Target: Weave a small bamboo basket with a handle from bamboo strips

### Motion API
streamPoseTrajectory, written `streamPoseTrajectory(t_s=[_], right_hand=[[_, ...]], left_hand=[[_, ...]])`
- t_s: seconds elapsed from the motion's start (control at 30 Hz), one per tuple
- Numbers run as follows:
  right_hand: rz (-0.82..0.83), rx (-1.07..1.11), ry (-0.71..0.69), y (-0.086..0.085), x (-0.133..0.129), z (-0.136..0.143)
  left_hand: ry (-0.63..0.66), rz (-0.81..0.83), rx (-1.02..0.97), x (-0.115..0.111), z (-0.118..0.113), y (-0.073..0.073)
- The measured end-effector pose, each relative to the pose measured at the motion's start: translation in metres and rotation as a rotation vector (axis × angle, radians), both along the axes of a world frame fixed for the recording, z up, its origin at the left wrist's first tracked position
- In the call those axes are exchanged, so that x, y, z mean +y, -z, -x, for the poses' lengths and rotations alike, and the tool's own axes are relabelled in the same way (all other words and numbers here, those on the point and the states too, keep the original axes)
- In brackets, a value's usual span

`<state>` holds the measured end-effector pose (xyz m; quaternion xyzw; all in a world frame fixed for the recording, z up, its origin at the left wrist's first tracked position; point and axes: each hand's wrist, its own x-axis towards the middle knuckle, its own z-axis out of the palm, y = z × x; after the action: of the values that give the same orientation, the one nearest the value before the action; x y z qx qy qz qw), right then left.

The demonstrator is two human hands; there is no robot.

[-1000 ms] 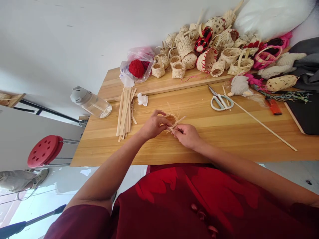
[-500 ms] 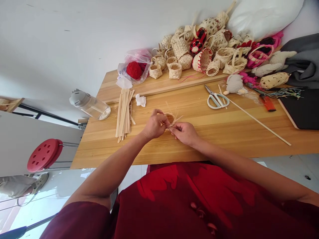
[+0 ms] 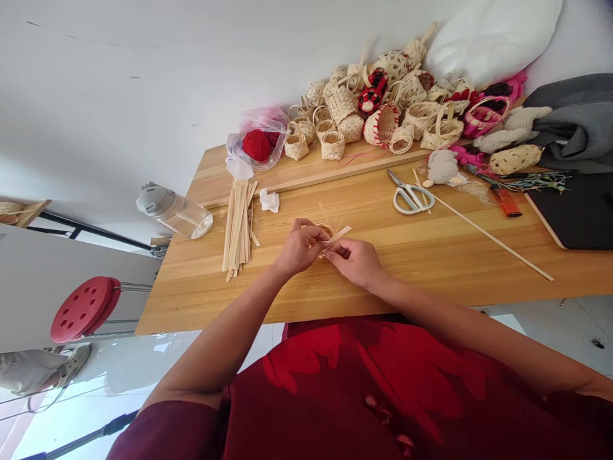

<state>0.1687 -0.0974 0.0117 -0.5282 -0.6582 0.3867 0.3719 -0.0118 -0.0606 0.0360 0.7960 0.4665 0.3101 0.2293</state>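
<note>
Left hand (image 3: 297,249) and right hand (image 3: 359,262) both pinch weave (image 3: 327,227), over table (image 3: 421,249). Weave looks light, springy, not slippery; thin loose ends may split. Best hold: dense edge, gently, with fingertips.

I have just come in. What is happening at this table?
The left hand and right hand pinch a small piece of thin pale strips, partly hidden by the fingers. Flat wooden strips lie to the left, scissors to the right. Small woven baskets crowd the back of the wooden table.
</note>
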Motion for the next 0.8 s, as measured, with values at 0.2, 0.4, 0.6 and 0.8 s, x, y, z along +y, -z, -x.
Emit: streamPoseTrajectory(t_s=[0.2, 0.4, 0.6, 0.8], right_hand=[[-0.214, -0.102, -0.029, -0.002, 0.0, 0.0], [-0.55, -0.295, -0.049, -0.003, 0.004, -0.003], [-0.741, -0.393, -0.175, 0.003, 0.006, -0.007], [-0.682, -0.393, -0.179, -0.002, 0.012, -0.007]], left_hand=[[0.038, -0.049, 0.055, -0.002, 0.001, -0.006], [0.071, -0.066, 0.06, -0.001, 0.0, -0.014], [0.068, -0.017, 0.062, -0.001, 0.007, -0.013], [0.044, -0.004, 0.049, 0.002, 0.004, -0.015]])
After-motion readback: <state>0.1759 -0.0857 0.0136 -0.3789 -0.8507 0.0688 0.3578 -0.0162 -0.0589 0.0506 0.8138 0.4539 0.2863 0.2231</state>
